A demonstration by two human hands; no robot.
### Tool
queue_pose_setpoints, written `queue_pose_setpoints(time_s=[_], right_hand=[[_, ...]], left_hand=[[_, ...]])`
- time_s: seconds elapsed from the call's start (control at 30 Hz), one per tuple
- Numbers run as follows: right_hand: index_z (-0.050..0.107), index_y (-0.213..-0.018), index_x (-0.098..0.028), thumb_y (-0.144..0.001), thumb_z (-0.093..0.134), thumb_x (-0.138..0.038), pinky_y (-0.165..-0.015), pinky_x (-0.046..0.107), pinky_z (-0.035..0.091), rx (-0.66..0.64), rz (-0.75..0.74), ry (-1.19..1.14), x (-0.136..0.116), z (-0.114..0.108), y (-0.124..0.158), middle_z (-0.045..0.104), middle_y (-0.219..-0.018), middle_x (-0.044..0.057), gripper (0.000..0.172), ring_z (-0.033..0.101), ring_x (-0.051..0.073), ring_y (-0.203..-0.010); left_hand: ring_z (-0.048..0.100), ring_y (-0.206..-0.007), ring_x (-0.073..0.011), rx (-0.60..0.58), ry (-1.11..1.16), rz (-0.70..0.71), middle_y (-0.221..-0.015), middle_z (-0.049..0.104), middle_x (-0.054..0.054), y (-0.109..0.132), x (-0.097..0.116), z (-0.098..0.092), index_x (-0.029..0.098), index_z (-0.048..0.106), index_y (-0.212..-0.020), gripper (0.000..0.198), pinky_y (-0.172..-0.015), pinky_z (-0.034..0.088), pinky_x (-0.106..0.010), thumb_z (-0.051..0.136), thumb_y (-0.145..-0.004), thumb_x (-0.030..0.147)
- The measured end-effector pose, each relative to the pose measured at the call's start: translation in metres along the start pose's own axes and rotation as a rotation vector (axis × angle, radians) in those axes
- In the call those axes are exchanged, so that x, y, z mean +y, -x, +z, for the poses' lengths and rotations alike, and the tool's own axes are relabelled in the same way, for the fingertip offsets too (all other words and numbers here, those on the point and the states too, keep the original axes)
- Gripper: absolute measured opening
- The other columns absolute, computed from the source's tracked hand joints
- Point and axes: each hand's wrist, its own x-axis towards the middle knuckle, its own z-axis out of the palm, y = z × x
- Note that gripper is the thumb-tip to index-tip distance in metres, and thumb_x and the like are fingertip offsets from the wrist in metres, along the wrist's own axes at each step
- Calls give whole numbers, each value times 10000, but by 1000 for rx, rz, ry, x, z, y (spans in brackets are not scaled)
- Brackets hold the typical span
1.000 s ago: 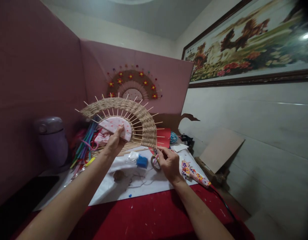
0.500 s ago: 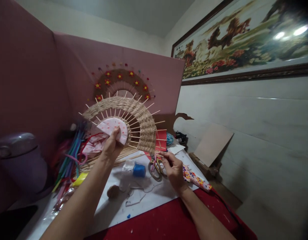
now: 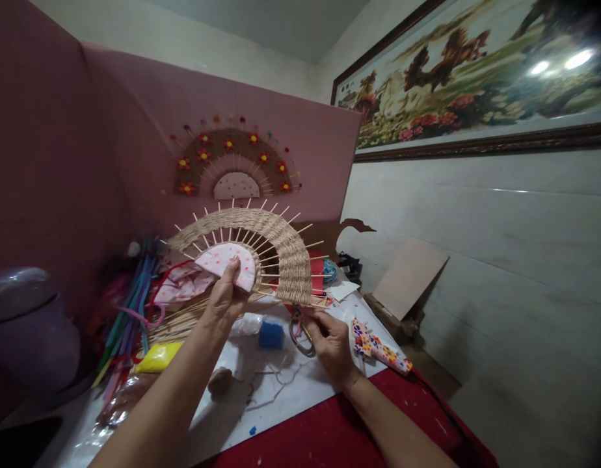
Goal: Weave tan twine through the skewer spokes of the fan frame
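Observation:
My left hand (image 3: 227, 292) grips a half-round woven fan (image 3: 294, 260) by its pink spotted cloth centre, thumb on top and the other fingers behind. Thin sticks radiate through the fan's twine band and poke out past its outer edge. At the fan's lower right end, my right hand (image 3: 332, 344) has its fingertips pinched together; what lies between them is too small to make out. Scissors (image 3: 300, 337) rest on the table just behind and left of the right hand, partly covered by it.
On the pink board (image 3: 134, 123) hangs a finished fan with red flowers (image 3: 242, 146). Blue foam-like material (image 3: 271, 333), a twine ball (image 3: 220, 382), a yellow packet (image 3: 159, 357) and pipe cleaners (image 3: 134, 312) lie about. A flower-patterned glue gun (image 3: 378, 348) with a cord sits at right.
The fan and my left hand are slightly lower and further right in view. My right hand has shifted a little down and left, covering more of the scissors.

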Motion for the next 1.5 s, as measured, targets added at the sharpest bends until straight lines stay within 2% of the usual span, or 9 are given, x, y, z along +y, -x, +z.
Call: queue_pose_setpoints(time_s=[0.3, 0.47, 0.67, 0.93, 1.03, 1.17, 1.3, 1.5], right_hand=[[644, -848, -166, -812, 509, -243, -559, 228, 436, -3, 24, 79, -3, 1, 4, 619, -665, 19, 160, 542, 124, -580], [634, -881, -167, -820, 501, -246, -605, 240, 447, -12, 23, 68, -6, 0, 5, 636, -720, 32, 166, 564, 130, -627], [628, -904, -168, -820, 505, -248, -645, 253, 465, -6, 16, 50, -7, -2, 5, 645, -739, 36, 169, 585, 137, -658], [628, -850, -161, -814, 517, -302, -576, 231, 453, 35, 129, -91, -6, -2, 3, 640, -727, 30, 183, 580, 130, -635], [616, -837, -156, -818, 509, -338, -561, 227, 447, 43, 174, -144, -4, -2, 0, 627, -725, 31, 212, 564, 124, -623], [624, -812, -152, -800, 532, -345, -611, 230, 456, 175, 184, -112, 0, -5, -7, 637, -766, 35, 214, 570, 127, -672], [630, -794, -147, -780, 551, -362, -612, 240, 459, 258, 225, -96, 5, -8, -11, 642, -723, 30, 230, 572, 133, -657], [643, -785, -142, -772, 555, -387, -628, 260, 473, 247, 247, -103, 7, -8, -12, 654, -722, 38, 261, 584, 146, -665]], left_hand=[[631, -602, -86, 5, 34, 80, -723, 681, 0, 3, 9, 1, 157, 600, -859, 122, -631, 548, -210, 571, -771, 78], [619, -601, -63, -20, 38, 142, -712, 675, 18, 2, 9, 0, 158, 610, -819, 114, -600, 520, -143, 558, -776, 66], [620, -616, -71, -49, 1, 209, -721, 671, 11, 1, 10, -1, 141, 614, -800, 91, -604, 525, -160, 594, -748, 69], [597, -548, -71, -27, -86, 230, -657, 652, 19, 6, 7, 3, 127, 607, -770, 90, -499, 497, -142, 646, -701, 83], [599, -562, -69, -23, -104, 233, -676, 656, 12, 7, 6, 4, 122, 613, -776, 118, -520, 499, -139, 675, -678, 94], [599, -561, -71, -28, -120, 214, -686, 660, 2, 8, 6, 5, 110, 618, -777, 126, -519, 495, -139, 679, -669, 86], [618, -602, -82, -66, -77, 177, -725, 674, 0, 6, 6, 2, 124, 619, -805, 122, -553, 518, -157, 639, -701, 64], [634, -638, -90, -58, -74, 131, -763, 686, -16, 1, 7, -3, 133, 620, -833, 134, -631, 538, -176, 627, -714, 72]])
